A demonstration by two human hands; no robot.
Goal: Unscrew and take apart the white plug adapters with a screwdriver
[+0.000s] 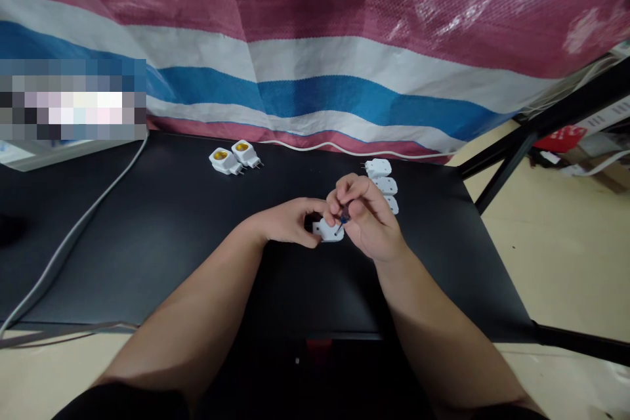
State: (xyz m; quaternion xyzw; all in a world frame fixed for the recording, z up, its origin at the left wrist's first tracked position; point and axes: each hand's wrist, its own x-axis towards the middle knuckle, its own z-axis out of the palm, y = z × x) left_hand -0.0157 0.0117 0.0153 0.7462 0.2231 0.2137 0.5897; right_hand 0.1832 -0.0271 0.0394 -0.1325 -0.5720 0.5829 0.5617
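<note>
The white plug adapter [329, 231] sits in my left grip [288, 222], which is closed around it with the fingers curled over its top. I can't tell whether the adapter touches the black bench [147, 275] below. My right grip [367, 218] is closed as well, pinching a small blue-handled screwdriver [344, 214] between thumb and fingers, with its thin shaft angled down onto the adapter's face. I can't see whether the tip sits in a screw head or only at a dark hole.

The step in hand looks like turning a small fastener in this housing. As I judge it, this calls for keeping the blade pressed square while my left grip holds the housing steady.

Beyond the adapter and to its right, three white adapter housings [382, 185] lie in a line, the nearest of them just past my right grip. Farther off to its left, two adapters with brass-coloured sockets [234, 156] lie side by side. A grey cable [83, 223] runs well left of it, and a striped woven tarpaulin [315, 59] hangs behind it.
</note>
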